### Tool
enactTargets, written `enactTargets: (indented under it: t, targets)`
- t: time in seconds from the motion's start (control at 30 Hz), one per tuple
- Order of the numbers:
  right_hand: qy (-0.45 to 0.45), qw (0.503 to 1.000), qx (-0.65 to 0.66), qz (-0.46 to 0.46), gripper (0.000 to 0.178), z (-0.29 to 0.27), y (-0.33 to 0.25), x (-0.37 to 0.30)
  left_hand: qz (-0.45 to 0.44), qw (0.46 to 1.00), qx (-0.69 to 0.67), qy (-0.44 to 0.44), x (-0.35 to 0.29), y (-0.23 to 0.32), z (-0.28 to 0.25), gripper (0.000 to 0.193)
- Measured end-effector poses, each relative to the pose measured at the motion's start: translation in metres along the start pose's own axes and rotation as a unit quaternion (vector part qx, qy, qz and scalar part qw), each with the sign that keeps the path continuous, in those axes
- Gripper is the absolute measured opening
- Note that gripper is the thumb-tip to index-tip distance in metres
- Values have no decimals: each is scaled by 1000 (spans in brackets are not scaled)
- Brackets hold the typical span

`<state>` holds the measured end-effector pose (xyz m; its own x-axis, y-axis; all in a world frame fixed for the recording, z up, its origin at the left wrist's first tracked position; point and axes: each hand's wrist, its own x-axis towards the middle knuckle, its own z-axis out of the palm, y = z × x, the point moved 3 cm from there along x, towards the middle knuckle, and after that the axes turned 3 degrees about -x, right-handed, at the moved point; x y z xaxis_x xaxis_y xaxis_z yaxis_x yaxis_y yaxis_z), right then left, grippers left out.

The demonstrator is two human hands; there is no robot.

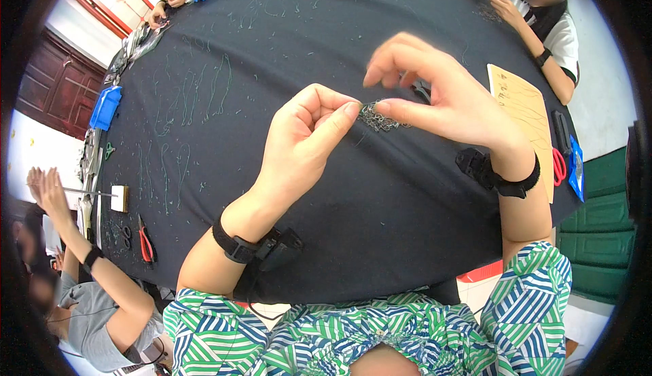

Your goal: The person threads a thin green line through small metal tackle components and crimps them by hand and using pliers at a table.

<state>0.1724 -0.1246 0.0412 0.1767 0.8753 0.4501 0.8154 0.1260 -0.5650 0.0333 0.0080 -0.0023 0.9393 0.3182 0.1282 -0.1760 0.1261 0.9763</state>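
My left hand (pixel 302 132) is raised over the dark tablecloth, with thumb and forefinger pressed together. Whatever thin thing may be in that pinch is too small to make out. Just to its right, my right hand (pixel 435 94) hangs with thumb and fingers spread apart, slightly blurred. Behind and between the fingertips lies a small heap of thin, curved metal pieces (pixel 382 118); their exact kind is hard to tell. A small black object (pixel 421 91) shows partly beneath my right hand.
Green threads (pixel 187 98) lie in rows on the cloth (pixel 326 227). At right are a tan board (pixel 523 111) and red-handled scissors (pixel 559 167). Pliers (pixel 145 240), a white block (pixel 119 198) and a blue tray (pixel 106 108) stand left. Other people work around the table.
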Motion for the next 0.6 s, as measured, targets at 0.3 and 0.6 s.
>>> enactTargets:
  t: [0.3, 0.6]
  targets:
    - [-37, 994, 74, 70, 24, 15, -9, 0, -5, 999, 33, 22, 0, 1, 0, 12]
    - [-13, 984, 157, 79, 18, 10, -8, 1, 1, 1000, 21, 23, 0, 4, 0, 12]
